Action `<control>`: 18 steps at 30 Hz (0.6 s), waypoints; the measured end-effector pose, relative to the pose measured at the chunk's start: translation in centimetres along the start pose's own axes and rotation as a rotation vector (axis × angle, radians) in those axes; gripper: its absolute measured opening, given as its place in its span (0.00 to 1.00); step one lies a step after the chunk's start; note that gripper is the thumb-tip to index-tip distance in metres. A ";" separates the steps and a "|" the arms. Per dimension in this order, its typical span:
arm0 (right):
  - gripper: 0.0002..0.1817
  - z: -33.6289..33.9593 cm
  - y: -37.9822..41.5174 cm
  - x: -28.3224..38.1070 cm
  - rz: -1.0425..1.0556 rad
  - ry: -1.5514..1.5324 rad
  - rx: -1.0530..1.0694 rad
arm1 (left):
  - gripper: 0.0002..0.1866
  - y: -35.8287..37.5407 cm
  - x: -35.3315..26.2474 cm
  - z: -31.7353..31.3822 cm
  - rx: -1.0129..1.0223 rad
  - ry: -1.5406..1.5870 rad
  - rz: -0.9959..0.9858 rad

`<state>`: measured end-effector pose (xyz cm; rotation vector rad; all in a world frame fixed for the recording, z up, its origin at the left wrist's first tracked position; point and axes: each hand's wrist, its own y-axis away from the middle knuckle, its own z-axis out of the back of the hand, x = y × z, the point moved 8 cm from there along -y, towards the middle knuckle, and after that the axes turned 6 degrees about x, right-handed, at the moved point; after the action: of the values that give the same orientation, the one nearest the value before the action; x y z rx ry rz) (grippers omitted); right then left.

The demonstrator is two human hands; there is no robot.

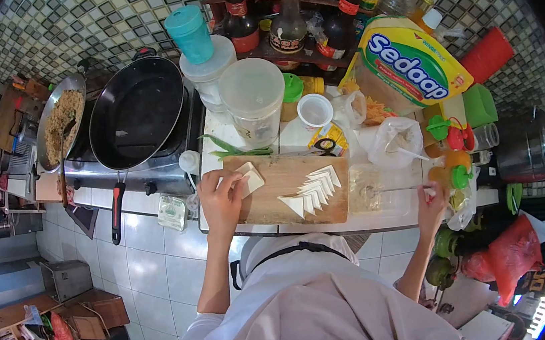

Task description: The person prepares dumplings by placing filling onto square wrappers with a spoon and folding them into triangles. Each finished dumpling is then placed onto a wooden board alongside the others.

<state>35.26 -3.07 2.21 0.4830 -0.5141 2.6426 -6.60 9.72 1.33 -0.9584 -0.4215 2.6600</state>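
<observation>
My left hand is at the left side of a wooden cutting board, its fingers closed on a pale white block that looks like tofu. Several thin white triangular slices lie overlapped in a slanting row on the right half of the board. My right hand is past the board's right side, fingers pinched on the end of a thin metal utensil. That utensil points left over a clear plastic tray; its exact kind is hard to tell.
Behind the board are green chillies, scissors, a white cup and a plastic bag. A frying pan sits on the stove at left, its handle jutting forward. Beside it is a wok with crumbly food.
</observation>
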 end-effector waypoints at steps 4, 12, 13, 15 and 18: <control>0.13 0.5 0.6 -1.9 -0.033 0.067 -0.192 | 0.05 -0.5 0.0 0.0 0.032 0.075 -0.003; 0.09 -4.5 0.1 -7.5 -0.328 -0.609 0.025 | 0.04 -1.2 0.4 0.8 -0.033 0.363 0.069; 0.09 -4.4 0.3 -6.2 -0.391 -0.787 0.018 | 0.04 -1.3 0.4 0.8 -0.032 0.364 0.066; 0.10 -4.5 0.8 -3.8 -0.458 -0.961 0.010 | 0.06 -1.2 0.8 0.6 -0.035 0.395 0.113; 0.14 -3.2 0.2 2.0 -0.181 -0.795 0.082 | 0.07 -1.1 0.5 0.7 -0.059 0.399 0.134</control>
<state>32.66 -1.30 0.19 1.5413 -0.5454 2.2219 -7.31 10.75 1.95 -1.5433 -0.3549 2.4889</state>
